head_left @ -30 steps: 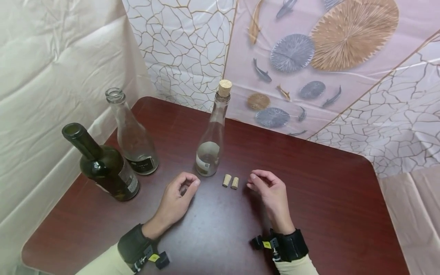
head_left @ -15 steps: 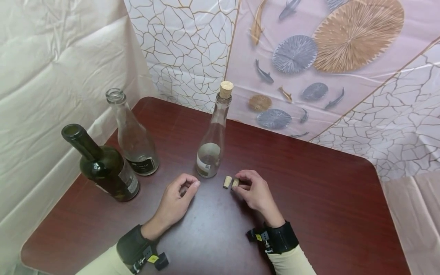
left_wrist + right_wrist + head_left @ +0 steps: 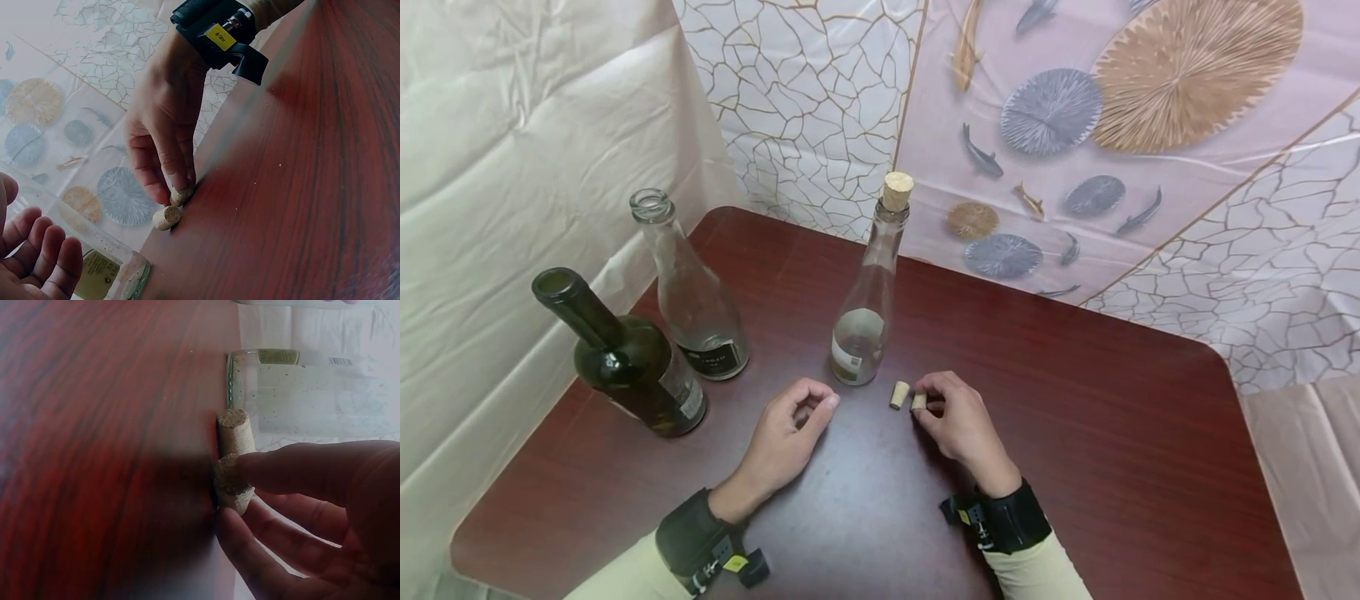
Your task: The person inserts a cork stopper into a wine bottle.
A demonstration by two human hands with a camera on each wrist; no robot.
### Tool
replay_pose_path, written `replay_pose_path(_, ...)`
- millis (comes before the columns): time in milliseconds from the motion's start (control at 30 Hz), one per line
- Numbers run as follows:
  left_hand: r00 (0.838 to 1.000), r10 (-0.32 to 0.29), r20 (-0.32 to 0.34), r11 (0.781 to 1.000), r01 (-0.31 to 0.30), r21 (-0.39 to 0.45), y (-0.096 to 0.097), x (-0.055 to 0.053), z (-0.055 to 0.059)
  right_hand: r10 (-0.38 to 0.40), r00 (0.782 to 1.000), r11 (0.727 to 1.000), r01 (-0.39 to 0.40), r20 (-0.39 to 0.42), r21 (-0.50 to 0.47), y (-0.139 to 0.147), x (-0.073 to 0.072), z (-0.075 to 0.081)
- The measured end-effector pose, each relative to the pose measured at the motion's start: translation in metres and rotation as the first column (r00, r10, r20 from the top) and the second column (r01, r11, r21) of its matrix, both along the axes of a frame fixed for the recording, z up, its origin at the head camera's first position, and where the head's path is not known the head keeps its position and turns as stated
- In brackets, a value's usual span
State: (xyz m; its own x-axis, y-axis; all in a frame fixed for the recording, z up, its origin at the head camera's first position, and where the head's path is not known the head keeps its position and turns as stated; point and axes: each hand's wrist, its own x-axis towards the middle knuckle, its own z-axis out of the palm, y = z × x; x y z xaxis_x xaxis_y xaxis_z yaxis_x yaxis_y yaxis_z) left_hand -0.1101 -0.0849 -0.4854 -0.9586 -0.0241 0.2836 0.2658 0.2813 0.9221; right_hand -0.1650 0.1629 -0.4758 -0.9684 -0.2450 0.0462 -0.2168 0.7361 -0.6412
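Two small corks lie side by side on the dark red table (image 3: 1075,433) in the head view. My right hand (image 3: 958,421) pinches the right-hand cork (image 3: 919,402) between thumb and fingertips; in the right wrist view the thumb lies against this cork (image 3: 232,495). Just left of it is the other cork (image 3: 899,395), which no hand touches. Behind them stands a clear bottle (image 3: 859,333) with a larger cork stopper (image 3: 897,192) in its mouth. My left hand (image 3: 790,429) rests by the table, fingers loosely curled and holding nothing, in front of that bottle.
At the left side stand an uncorked green bottle (image 3: 632,367) and an uncorked clear bottle (image 3: 700,308) with a black label, close together. Patterned sheeting (image 3: 805,108) hangs behind the table's back edge, and a pale cloth (image 3: 535,167) hangs at the left.
My right hand has moved left from beside the corks and taken hold of the right-hand one. The left hand and the bottles have stayed in place.
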Motion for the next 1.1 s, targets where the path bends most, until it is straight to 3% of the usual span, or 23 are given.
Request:
replay_pose_path(333,0.999,-0.001,-0.034,1.0,0.0,-0.006,0.003,-0.002,0.0,-0.041,0.999,0.998,0.042,0.008,-0.056,0.002,0.0,0.002)
replay_pose_path(467,0.994,-0.024,-0.105,0.999,0.02,-0.035,0.007,0.0,0.006,-0.052,0.998,0.993,0.054,0.02,-0.109,0.002,0.002,0.006)
replay_pose_path(600,0.967,-0.089,-0.24,0.993,0.066,-0.103,0.01,0.003,0.019,-0.044,0.996,0.977,0.058,0.073,-0.207,0.0,0.007,0.016)
replay_pose_path(700,0.927,-0.153,-0.343,0.977,0.09,-0.193,0.012,-0.001,0.025,0.005,0.987,0.94,0.05,0.16,-0.336,0.002,0.014,0.029)
replay_pose_path(767,0.896,-0.202,-0.396,0.962,0.105,-0.254,0.014,-0.006,0.027,0.078,0.968,0.886,0.041,0.237,-0.461,0.004,0.018,0.038)
replay_pose_path(867,0.836,-0.284,-0.47,0.932,0.125,-0.34,0.017,-0.016,0.032,0.21,0.919,0.768,0.055,0.332,-0.638,0.008,0.024,0.05)
replay_pose_path(967,0.772,-0.35,-0.531,0.912,0.151,-0.381,0.021,-0.021,0.041,0.369,0.857,0.615,0.065,0.359,-0.786,0.012,0.027,0.056)
replay_pose_path(1100,0.692,-0.412,-0.594,0.896,0.189,-0.402,0.027,-0.024,0.054,0.561,0.773,0.426,0.036,0.295,-0.904,0.015,0.026,0.059)
